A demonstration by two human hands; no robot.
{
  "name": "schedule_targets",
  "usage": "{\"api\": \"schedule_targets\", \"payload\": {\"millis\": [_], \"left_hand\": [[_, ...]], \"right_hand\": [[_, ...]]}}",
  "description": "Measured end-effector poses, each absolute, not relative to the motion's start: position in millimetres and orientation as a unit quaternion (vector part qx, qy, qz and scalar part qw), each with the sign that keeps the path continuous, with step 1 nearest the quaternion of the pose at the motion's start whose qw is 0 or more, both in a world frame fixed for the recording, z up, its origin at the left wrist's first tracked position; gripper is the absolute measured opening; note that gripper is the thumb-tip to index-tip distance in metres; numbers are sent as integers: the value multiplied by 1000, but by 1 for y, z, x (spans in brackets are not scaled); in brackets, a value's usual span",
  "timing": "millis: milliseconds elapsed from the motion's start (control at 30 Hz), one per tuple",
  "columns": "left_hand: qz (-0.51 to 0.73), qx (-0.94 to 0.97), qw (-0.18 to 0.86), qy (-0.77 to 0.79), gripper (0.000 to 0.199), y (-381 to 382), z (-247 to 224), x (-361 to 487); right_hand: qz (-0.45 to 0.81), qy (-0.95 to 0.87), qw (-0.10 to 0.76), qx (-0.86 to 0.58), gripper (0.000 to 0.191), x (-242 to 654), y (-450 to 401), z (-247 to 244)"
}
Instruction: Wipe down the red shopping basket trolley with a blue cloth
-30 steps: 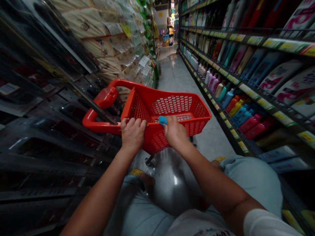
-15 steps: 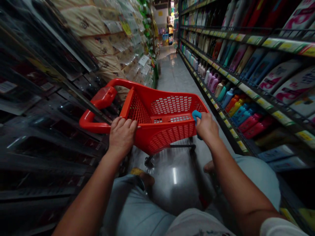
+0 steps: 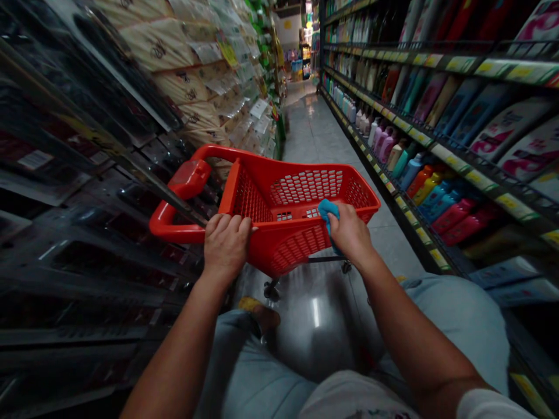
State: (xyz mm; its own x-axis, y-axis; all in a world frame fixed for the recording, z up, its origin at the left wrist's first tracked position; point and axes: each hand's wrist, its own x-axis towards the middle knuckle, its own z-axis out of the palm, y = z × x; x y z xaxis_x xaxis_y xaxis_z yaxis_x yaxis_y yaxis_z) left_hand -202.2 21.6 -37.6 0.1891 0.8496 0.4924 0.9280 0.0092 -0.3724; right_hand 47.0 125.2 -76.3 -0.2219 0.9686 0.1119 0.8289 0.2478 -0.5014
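Observation:
A red plastic shopping cart (image 3: 301,233) stands sideways in front of me, its handle (image 3: 174,233) toward the left. With fingers curled over the near rim by the handle end, my left hand (image 3: 227,241) grips the cart. My right hand (image 3: 349,230) holds a blue cloth (image 3: 328,212) folded over the near rim, farther toward the cart's front end. Part of the cloth hangs down the outer side wall; the rest is hidden under my fingers. Nothing shows in the visible part of the basket.
Shelves of colourful bottles (image 3: 430,186) line the right side, close to my knee. Stacked wrapped packs (image 3: 187,81) and dark packaged goods (image 3: 109,256) stand on the left, near the handle. A shiny tiled floor (image 3: 305,125) runs down the aisle.
My right hand has slid the blue cloth along the near rim, leftward from the front corner. My left hand keeps its hold on the rim. The whole view has shifted slightly.

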Motion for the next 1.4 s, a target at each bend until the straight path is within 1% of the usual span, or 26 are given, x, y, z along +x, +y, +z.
{"api": "schedule_targets", "payload": {"millis": [67, 200, 300, 400, 533, 667, 800, 933, 1033, 1200, 1267, 1400], "left_hand": [[-79, -706, 325, -624, 23, 19, -39, -199], [-119, -719, 315, -608, 21, 9, -41, -198], [-118, -730, 314, -595, 21, 1, -41, -201], [-126, -741, 320, -577, 24, -2, -40, -205], [-161, -750, 317, -558, 21, 6, -38, -215], [-211, -749, 305, -549, 19, 19, -37, -227], [-247, -737, 295, -556, 25, 32, -42, -237], [-298, -701, 295, -576, 34, 44, -52, -241], [-340, -686, 280, -579, 36, 52, -61, -245], [-382, -669, 283, -571, 37, 59, -70, -246], [-407, -656, 287, -568, 39, 60, -72, -243], [-448, -633, 272, -569, 46, 58, -78, -240]], "right_hand": [[167, -786, 187, -565, 37, 45, 118, -71], [160, -847, 116, -493, 33, 41, 108, -52], [156, -837, 65, -520, 33, 70, 121, -46], [145, -817, 31, -557, 32, 110, 133, -46], [139, -843, -7, -520, 32, 140, 128, -47], [177, -869, -46, -459, 31, 149, 120, -45], [235, -876, -86, -413, 29, 157, 112, -44], [338, -881, -34, -329, 32, 142, 88, -55], [398, -865, 15, -307, 31, 114, 73, -68], [412, -851, 149, -291, 27, 50, 77, -67], [417, -849, 174, -273, 27, 21, 86, -60], [401, -860, 195, -249, 27, -35, 100, -55]]}}
